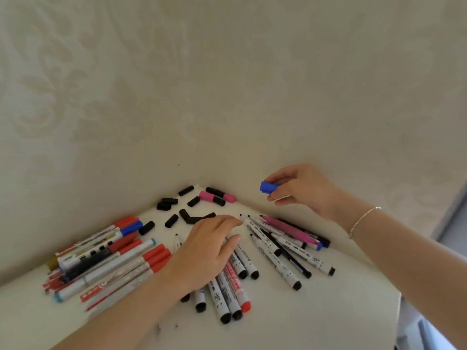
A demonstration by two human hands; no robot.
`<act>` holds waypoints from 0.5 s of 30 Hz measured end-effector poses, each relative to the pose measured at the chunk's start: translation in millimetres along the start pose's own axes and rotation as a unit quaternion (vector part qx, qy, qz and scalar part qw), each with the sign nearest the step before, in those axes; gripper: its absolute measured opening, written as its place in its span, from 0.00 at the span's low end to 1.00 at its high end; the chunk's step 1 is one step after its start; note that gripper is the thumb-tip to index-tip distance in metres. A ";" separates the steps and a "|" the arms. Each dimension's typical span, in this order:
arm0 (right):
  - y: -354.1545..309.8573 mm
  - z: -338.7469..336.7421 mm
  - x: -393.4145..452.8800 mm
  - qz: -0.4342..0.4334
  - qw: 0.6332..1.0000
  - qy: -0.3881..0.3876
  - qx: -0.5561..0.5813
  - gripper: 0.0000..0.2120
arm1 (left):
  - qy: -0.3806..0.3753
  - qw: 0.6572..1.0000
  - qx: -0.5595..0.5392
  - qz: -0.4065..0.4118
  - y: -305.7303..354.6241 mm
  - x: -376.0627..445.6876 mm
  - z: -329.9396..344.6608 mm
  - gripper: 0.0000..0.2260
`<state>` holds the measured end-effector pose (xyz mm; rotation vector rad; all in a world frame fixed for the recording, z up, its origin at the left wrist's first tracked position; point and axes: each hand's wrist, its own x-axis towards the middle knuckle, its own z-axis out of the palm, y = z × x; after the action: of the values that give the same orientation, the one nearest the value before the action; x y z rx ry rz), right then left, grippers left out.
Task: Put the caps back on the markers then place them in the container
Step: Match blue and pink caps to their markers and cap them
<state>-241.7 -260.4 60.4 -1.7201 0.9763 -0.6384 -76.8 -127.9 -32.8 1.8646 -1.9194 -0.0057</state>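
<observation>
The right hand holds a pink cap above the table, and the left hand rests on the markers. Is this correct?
Not quite. In the head view, the cap in the right hand is blue, not pink. The rest is right: the left hand rests on the markers.

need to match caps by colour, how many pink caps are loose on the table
2: one pink cap and another pink cap, both lying in the far corner by the wall among black caps; others may hide under the hands.

We see a white tabletop set into a wall corner, with loose black caps and two pink caps at the back, capped markers piled left, uncapped markers fanned right.
</observation>
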 end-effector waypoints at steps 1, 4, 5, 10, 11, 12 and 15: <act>1.5 -3.1 -2.2 0.000 1.000 0.000 -0.003 0.16 | -0.005 1.000 0.004 0.009 1.3 1.5 1.7 0.19; 3.1 -11.0 -9.1 -0.006 1.000 -0.001 -0.008 0.15 | -0.035 0.999 0.012 0.031 6.0 10.1 5.0 0.20; 3.3 -13.2 -10.6 -0.010 1.000 0.001 -0.010 0.15 | -0.053 0.997 0.020 0.045 9.8 14.1 6.9 0.20; 4.3 -18.4 -12.6 -0.043 0.998 0.031 -0.019 0.13 | -0.137 0.982 0.038 0.124 43.7 44.5 25.1 0.22; 4.8 -18.8 -12.0 -0.048 0.998 0.038 -0.017 0.13 | -0.144 0.980 0.032 0.133 50.8 51.1 29.3 0.22; 5.5 -19.7 -11.7 -0.052 0.998 0.045 -0.014 0.13 | -0.149 0.979 0.027 0.138 56.0 57.0 33.6 0.22; 8.0 -23.0 -11.0 -0.055 0.997 0.054 -0.009 0.14 | -0.140 0.979 0.032 0.142 58.8 70.6 45.5 0.20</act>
<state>-268.2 -264.0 61.2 -1.7798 0.9699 -0.8032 -145.3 -204.1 -32.4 1.6833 -2.3913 -0.1226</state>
